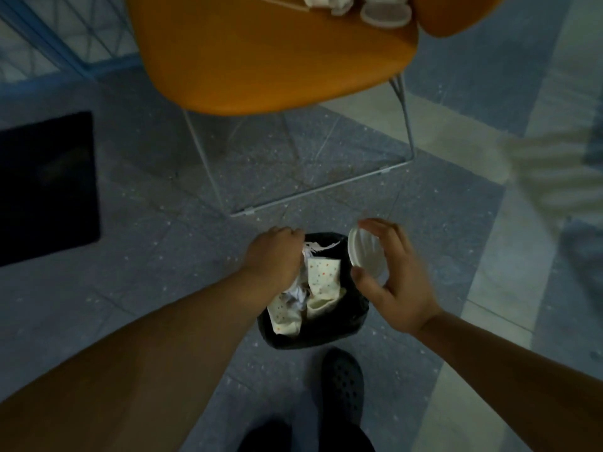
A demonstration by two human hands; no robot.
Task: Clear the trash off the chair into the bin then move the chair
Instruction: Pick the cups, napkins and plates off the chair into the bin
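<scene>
Left hand (pixel 274 256): curled at bin (pixel 326 334) rim, contents hidden.
Right hand (pixel 398 288): white lid (pixel 363 254) pinched over bin.
Chair (pixel 277 53): beyond bin, lids (pixel 385 14) and paper left on seat.

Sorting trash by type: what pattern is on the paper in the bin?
Cream paper with small coloured dots, clearest in the head view.

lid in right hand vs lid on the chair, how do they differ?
The lid in the right hand is pinched between thumb and fingers and stands on edge, above the rim of the bin. The lid on the chair lies flat on the orange seat, beside crumpled white trash, touched by no hand. The held lid shows whole; the chair lid is partly cut off by the frame. Both are round, pale and disc-shaped.
</scene>
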